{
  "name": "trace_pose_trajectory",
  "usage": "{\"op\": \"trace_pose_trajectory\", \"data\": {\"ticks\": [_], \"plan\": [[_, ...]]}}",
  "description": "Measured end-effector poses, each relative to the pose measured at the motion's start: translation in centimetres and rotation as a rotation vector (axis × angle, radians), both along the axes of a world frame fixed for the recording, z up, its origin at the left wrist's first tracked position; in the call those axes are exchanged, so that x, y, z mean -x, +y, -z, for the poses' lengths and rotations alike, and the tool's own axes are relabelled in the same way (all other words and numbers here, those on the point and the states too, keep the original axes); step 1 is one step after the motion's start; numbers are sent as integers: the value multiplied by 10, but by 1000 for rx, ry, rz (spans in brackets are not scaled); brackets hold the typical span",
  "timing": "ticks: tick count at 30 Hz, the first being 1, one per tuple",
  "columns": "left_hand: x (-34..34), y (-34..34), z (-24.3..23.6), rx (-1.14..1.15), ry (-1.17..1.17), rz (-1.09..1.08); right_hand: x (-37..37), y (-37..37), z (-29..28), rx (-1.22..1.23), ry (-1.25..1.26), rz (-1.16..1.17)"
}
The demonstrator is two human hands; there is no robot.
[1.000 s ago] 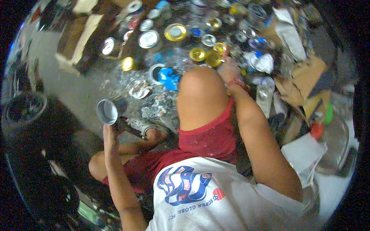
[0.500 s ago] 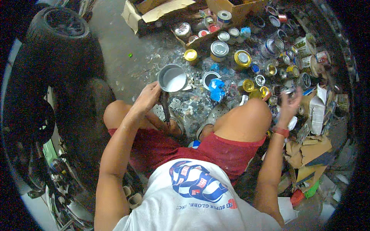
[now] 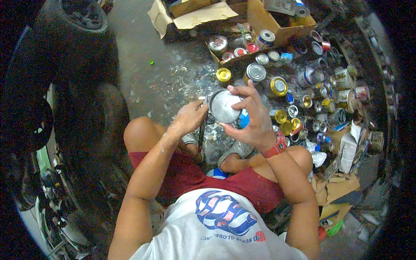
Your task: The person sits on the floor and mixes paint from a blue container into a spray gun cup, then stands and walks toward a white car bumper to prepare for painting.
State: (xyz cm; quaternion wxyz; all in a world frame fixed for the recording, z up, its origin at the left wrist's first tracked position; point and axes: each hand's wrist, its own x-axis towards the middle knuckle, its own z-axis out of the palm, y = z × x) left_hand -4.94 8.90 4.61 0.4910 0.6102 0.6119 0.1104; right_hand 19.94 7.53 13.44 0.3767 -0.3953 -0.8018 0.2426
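My left hand is closed at the left side of a round grey container with a pale, light-grey inside, held above the floor between my legs. A dark, slim strip hangs below that hand; I cannot make out what it is. My right hand is curled over the container's right side, thumb low and fingertips on or over its top. Beyond it, partly hidden, lies blue crumpled material, and a yellow-lidded can stands on the paint-spattered floor.
Paint cans crowd the floor to the front and right. Cardboard boxes stand at the back. A dark car tyre and piled parts fill the left side. Torn cardboard and paper lie beside my right arm.
My right hand has moved left from among the cans onto the grey container. My left hand and the container have shifted rightward to the middle, over my lap.
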Motion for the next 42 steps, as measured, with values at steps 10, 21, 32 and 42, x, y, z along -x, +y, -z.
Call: {"op": "trace_pose_trajectory", "data": {"ticks": [10,21,32,42], "plan": [[-10,19,-25,223,91,-97,-5,60,0,348,-216,-199],[-10,64,-49,182,131,-204,25,134,-57,419,-622,-237],[46,118,-313,215,116,-264,131,219,-361,314,-828,-316],[226,185,-528,60,190,-334,294,268,-573,111,-727,-327]]}}
